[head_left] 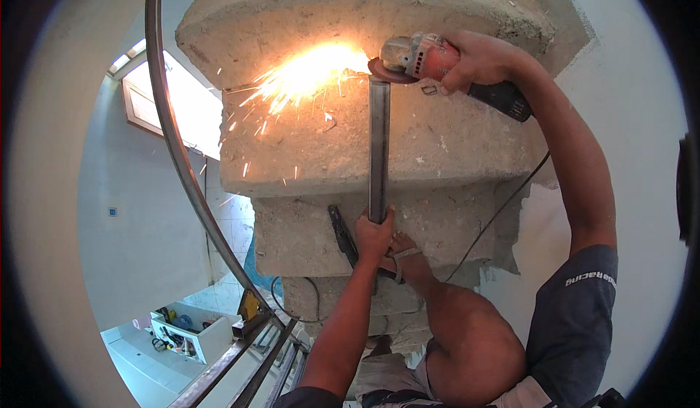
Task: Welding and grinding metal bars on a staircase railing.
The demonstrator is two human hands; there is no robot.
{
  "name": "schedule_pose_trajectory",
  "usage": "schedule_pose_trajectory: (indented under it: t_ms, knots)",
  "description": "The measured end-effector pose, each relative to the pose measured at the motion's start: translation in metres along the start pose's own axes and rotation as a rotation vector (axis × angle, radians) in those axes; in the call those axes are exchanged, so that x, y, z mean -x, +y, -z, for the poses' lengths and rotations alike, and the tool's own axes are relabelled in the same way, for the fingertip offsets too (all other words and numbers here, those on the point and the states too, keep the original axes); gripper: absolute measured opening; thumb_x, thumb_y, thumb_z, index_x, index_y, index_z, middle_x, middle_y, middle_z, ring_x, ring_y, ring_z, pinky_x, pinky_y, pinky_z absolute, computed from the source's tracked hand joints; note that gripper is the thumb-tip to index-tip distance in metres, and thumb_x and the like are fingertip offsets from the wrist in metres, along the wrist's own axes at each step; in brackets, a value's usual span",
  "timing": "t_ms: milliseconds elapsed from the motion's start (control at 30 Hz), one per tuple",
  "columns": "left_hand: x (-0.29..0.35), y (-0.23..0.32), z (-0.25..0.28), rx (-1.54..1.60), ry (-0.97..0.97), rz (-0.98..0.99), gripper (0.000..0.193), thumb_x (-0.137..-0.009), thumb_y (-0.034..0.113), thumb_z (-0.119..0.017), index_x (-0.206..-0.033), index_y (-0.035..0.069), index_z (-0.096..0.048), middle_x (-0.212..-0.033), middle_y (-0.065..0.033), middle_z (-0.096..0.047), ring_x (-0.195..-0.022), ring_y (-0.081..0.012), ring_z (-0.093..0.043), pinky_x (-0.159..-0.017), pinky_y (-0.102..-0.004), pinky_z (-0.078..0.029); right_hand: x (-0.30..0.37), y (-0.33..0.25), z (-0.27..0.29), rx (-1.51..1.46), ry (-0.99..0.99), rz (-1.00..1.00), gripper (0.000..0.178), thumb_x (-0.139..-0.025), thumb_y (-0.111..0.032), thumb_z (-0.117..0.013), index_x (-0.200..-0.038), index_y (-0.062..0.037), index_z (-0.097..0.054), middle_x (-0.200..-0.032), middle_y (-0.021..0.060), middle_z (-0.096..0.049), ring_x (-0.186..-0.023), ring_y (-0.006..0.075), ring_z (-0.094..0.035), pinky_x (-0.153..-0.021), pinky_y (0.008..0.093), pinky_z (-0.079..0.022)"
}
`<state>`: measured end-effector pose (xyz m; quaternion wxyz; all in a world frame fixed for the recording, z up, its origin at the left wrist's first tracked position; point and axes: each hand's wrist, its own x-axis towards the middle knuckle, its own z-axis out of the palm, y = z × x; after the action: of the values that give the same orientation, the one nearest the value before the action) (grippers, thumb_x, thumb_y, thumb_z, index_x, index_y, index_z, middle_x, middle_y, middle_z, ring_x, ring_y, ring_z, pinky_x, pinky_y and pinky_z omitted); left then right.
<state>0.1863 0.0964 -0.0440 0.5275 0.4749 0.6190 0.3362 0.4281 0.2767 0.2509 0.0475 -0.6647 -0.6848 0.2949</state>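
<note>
My right hand (481,59) grips a red and black angle grinder (436,56) above the step. Its disc (390,71) meets the far end of a square steel tube (379,145), and bright sparks (313,72) spray to the left. Closed round the tube's near end is my left hand (375,236), low beside my sandalled foot (410,256). The tube points away from me across the concrete steps. A dark, long-handled object (341,231) lies just left of my left hand; its kind is unclear.
Rough concrete stairs (306,149) rise ahead. A curved metal handrail (175,131) runs along the left, with a yellow piece (250,306) at its lower joint. The grinder's cord (503,207) trails down on the right. Below left stands a white box (208,339) of tools.
</note>
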Motion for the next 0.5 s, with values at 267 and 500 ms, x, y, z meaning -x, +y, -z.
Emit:
schedule_pose_trajectory:
  t_ms: [267, 500]
  knots:
    - [0.006, -0.005, -0.002, -0.131, 0.046, 0.019, 0.047, -0.085, 0.042, -0.080, -0.081, -0.003, -0.067, -0.068, -0.0092, -0.066, -0.062, -0.0178, -0.063, -0.061, -0.0397, -0.050, -0.002, -0.002, 0.002, -0.035, -0.084, -0.038, 0.057, -0.062, -0.018, -0.085, -0.111, 0.0006, -0.062, -0.086, 0.0113, -0.070, -0.076, 0.0205, -0.068, -0.070, 0.0341, -0.055]
    - [0.006, -0.010, 0.002, 0.011, 0.006, 0.047, 0.037, -0.087, 0.035, -0.079, -0.081, 0.001, -0.067, -0.064, -0.0067, -0.065, -0.058, -0.0148, -0.065, -0.055, -0.0364, -0.049, 0.000, -0.005, 0.003, -0.007, -0.080, -0.064, 0.057, -0.062, -0.020, -0.085, -0.110, -0.0002, -0.063, -0.089, 0.0116, -0.072, -0.079, 0.0218, -0.069, -0.072, 0.0358, -0.055]
